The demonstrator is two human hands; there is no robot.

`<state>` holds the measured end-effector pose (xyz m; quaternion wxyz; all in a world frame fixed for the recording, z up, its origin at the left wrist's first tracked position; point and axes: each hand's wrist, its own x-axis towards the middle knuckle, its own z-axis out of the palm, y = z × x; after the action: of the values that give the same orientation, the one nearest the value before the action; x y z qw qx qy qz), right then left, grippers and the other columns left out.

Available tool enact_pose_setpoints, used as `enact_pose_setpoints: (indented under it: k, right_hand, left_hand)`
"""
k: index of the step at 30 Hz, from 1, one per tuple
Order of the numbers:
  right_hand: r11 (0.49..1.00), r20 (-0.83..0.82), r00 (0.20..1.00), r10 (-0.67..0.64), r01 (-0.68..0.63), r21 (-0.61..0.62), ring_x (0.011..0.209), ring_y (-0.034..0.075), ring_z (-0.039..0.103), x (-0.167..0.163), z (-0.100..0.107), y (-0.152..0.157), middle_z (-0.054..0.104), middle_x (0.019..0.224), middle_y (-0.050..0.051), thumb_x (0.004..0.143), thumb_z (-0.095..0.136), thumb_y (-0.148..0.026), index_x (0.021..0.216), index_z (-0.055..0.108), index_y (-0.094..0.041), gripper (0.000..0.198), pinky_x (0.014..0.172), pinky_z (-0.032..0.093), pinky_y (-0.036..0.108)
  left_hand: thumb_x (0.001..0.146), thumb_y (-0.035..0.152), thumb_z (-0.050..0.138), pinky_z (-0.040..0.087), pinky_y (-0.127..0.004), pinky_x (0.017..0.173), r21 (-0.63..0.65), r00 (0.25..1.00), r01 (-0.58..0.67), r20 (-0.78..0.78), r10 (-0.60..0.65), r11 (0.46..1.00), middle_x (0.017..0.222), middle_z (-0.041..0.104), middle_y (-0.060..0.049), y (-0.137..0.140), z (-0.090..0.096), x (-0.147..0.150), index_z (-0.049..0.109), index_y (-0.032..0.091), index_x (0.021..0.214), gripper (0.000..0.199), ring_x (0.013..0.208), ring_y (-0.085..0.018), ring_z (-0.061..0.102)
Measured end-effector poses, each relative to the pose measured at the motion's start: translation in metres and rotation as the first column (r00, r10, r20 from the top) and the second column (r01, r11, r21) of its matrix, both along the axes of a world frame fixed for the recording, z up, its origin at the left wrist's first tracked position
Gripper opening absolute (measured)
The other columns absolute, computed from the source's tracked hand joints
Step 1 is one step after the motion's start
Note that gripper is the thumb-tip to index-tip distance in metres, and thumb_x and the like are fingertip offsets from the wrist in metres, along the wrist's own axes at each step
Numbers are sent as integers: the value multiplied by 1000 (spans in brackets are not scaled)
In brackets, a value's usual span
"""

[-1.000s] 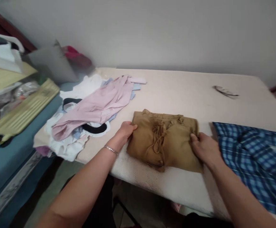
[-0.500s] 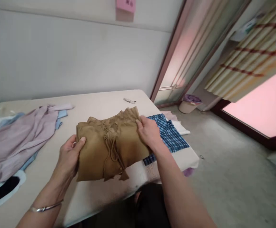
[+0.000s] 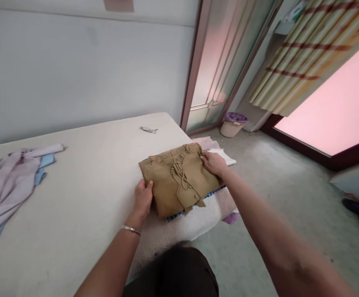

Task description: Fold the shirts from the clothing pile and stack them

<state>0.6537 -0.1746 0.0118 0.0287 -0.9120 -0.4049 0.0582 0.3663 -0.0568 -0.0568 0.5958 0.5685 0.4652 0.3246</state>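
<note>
Folded brown drawstring pants (image 3: 164,187) lie over a blue plaid garment (image 3: 174,216) at the right end of the bed. Only thin strips of the plaid show past the lower edge of the pants. My left hand (image 3: 142,197), below a silver bangle, is closed on their left edge with the thumb on top. At the opposite edge, my right hand (image 3: 214,163) grips the cloth near the upper right corner. A tied cord and a buttoned flap face up in the middle.
Mauve and light blue clothes (image 3: 10,181) are heaped on the left of the bed (image 3: 83,173). Eyeglasses (image 3: 148,130) lie near the wall. White cloth (image 3: 225,156) and pink cloth stick out beyond the pants. On the floor stands a lined bin (image 3: 231,127).
Both hands have carried the brown pants right and lowered them from above the bed onto the plaid garment, now mostly covered. The view has shifted to the right.
</note>
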Motion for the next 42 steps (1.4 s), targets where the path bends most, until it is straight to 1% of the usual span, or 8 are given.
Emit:
enact_pose_setpoints:
  k: [9, 13, 22, 28, 31, 34, 37, 42]
  right_hand:
    - [1000, 79, 997, 7, -8, 18, 96, 27, 65, 23, -26, 1, 72, 110, 17, 106, 33, -45, 120, 63, -19, 43, 72, 38, 31]
    - [998, 64, 998, 20, -16, -55, 96, 26, 66, 21, -33, 4, 71, 111, 17, 105, 34, -44, 122, 63, -18, 43, 74, 40, 32]
    - [999, 108, 993, -50, 52, -16, 91, 27, 69, 18, -44, -1, 73, 102, 17, 106, 29, -46, 118, 63, -19, 45, 70, 41, 32]
    - [996, 45, 997, -58, 60, -59, 91, 27, 71, 14, -49, 1, 73, 101, 16, 106, 30, -42, 119, 61, -19, 41, 72, 44, 33]
    - [992, 113, 987, -119, 122, -18, 94, 30, 70, 3, -37, -2, 72, 101, 18, 106, 32, -40, 117, 61, -14, 40, 79, 47, 38]
    - [980, 282, 949, -139, 91, 178, 114, 35, 63, -22, -21, 6, 66, 121, 25, 105, 34, -45, 124, 60, -9, 48, 97, 44, 46]
    - [962, 295, 955, 11, -90, 258, 142, 34, 42, -47, -24, 29, 47, 154, 20, 104, 35, -56, 149, 48, -14, 63, 115, 32, 49]
    - [984, 136, 990, 29, -52, 170, 155, 34, 22, -47, -73, 55, 22, 171, 9, 103, 33, -64, 164, 28, -33, 69, 120, 23, 59]
  left_hand:
    - [80, 37, 69, 51, -28, 71, -113, 993, 12, 117, 1, 994, 96, 73, -5, -12, 0, 4, 66, 17, 102, 30, 82, -19, 64]
    - [84, 33, 65, 52, -32, 82, -54, 999, -9, 40, 11, 999, 108, 74, -9, -19, -12, 4, 68, 15, 107, 30, 96, -22, 66]
    - [85, 41, 65, 49, -28, 73, 106, 998, 59, 27, -62, 993, 86, 72, -6, 2, -11, 1, 67, 15, 92, 26, 81, -19, 62]
    - [91, 37, 59, 47, -30, 72, 246, 965, 64, -261, 2, 967, 82, 70, -6, 6, -12, -6, 63, 18, 85, 21, 76, -20, 62]
    - [99, 36, 47, 49, -34, 74, 487, 895, 68, -415, 163, 871, 85, 70, -7, 6, 4, -15, 62, 18, 97, 24, 76, -21, 64]
    - [103, 34, 40, 51, -41, 95, 738, 888, 254, -434, 151, 626, 117, 70, -14, 4, 23, -5, 63, 18, 120, 33, 108, -25, 65]
    - [103, 44, 43, 33, -54, 119, 762, 821, 501, -568, 53, 409, 154, 50, -16, -1, 28, 24, 54, 18, 145, 51, 146, -32, 41]
    - [91, 72, 49, 18, -73, 118, 640, 670, 610, -732, 127, 467, 166, 32, -18, -2, -2, 55, 49, 26, 154, 78, 152, -46, 25]
